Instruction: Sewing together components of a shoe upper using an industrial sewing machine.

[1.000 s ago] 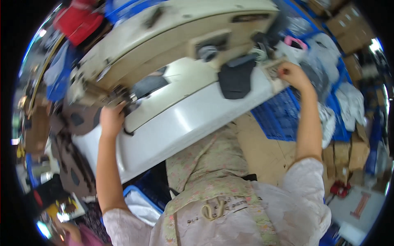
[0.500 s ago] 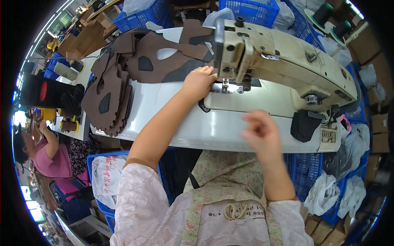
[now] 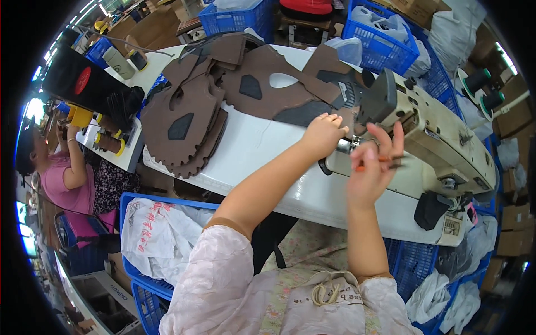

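Note:
My left hand (image 3: 325,135) lies with fingers stretched out flat on the near edge of a joined brown and black sheet piece (image 3: 262,84), close to the needle area of a cream sewing machine (image 3: 441,139). The piece has an oval hole and a dark patch and spreads leftward over the table. My right hand (image 3: 373,170), smeared by motion, is raised in front of the machine head. Between its fingers is a thin orange tool (image 3: 362,167) with a dark end; its exact kind is too blurred to tell. The presser foot (image 3: 355,143) shows between both hands.
A stack of brown toothed-edge pieces (image 3: 184,128) lies on the white table (image 3: 251,162) at left. A black pouch (image 3: 429,211) hangs at its right end. Blue crates (image 3: 379,39) stand behind. Below left, another crate holds a white bag (image 3: 162,237). A person in pink (image 3: 66,167) sits at far left.
The view has shifted, so the table and machine appear tilted. My right hand has gone up from the table's front edge to the machine head. My left hand stays on the brown piece.

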Demonstrator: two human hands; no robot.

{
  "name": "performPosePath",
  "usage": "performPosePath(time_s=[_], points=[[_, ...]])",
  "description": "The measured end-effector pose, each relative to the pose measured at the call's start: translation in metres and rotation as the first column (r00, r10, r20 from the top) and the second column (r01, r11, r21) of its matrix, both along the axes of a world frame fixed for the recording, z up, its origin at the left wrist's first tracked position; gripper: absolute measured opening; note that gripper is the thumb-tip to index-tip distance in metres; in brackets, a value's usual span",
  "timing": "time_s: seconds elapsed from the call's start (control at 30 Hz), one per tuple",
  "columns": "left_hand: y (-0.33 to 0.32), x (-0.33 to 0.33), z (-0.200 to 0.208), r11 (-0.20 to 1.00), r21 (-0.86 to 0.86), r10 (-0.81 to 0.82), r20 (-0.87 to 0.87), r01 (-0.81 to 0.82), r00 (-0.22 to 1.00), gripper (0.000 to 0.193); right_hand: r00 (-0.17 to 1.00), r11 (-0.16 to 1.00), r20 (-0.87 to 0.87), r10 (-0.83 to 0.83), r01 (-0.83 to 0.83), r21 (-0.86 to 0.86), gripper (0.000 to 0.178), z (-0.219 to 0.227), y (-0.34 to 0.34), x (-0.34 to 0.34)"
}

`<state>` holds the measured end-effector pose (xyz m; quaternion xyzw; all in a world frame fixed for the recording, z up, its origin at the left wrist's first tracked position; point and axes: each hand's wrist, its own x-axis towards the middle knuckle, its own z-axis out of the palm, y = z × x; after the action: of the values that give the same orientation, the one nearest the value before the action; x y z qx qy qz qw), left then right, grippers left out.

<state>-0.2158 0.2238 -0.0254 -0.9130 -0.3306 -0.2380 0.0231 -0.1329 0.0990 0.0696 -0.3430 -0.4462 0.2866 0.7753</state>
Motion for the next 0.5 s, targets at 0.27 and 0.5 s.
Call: performPosePath(time_s=[0.27, 0.5], points=[[0.011, 0.001, 0.008, 0.996, -0.073, 0.038, -0.091, -0.045, 0.995, 0.034, 0.513, 0.978, 0.84, -0.175, 0.19, 0.088, 0.036, -0.023, -0.017, 0.068], [0.064, -0.001, -0.012, 0.992, -0.066, 0.117, 0.228, -0.105, 0.967, 0.038, 0.893, 0.647, -0.127, 0.432, -0.405, -0.646, 0.034, -0.059, -0.039, 0.022]])
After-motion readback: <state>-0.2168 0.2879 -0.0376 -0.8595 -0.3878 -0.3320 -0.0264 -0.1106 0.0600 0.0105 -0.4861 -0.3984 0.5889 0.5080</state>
